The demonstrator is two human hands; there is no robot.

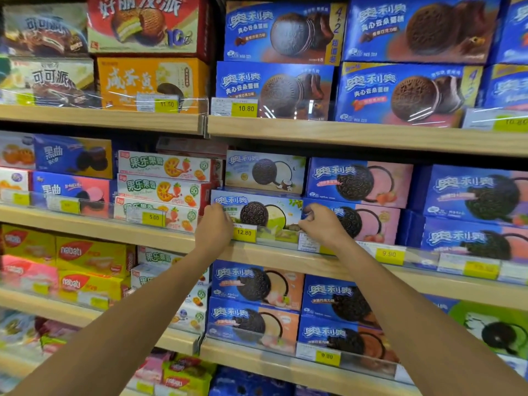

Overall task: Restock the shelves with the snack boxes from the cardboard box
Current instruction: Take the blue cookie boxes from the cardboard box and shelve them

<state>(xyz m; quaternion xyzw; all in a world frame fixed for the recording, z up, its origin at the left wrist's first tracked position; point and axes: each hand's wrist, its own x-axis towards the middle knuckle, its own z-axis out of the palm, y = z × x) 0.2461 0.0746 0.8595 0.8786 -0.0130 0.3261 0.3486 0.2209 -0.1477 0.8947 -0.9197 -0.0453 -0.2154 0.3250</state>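
Box first: the green box (pixel 265 214) stands on the middle shelf (pixel 85 225), face out. It is the lower of a stack of two, with a paler box (pixel 265 171) lying on top of it. I have both hands on it.

My left hand (pixel 214 228) is at its left end, fingers curled close together round that edge; the thumb I cannot make out. My right hand (pixel 321 225) is at its right end, fingers bent and bunched, their tips pinching the upper right corner. Both forearms reach up from the bottom of the view.

A yellow tag (pixel 244 233) reading 12.80 sits on the clear strip in front of the green box's lower edge, just beside my left hand.

Right beside the green box on the right is a stack of pink boxes (pixel 368 201), and my right hand covers part of the lower one. On the left, just beside my left hand, three white boxes (pixel 163 187) with fruit printed on them lie stacked.

The shelf above carries large blue boxes (pixel 274 90), two high. The shelf below holds peach boxes (pixel 257 301) under the green box, and yellow boxes (pixel 88 252) well off to the left.
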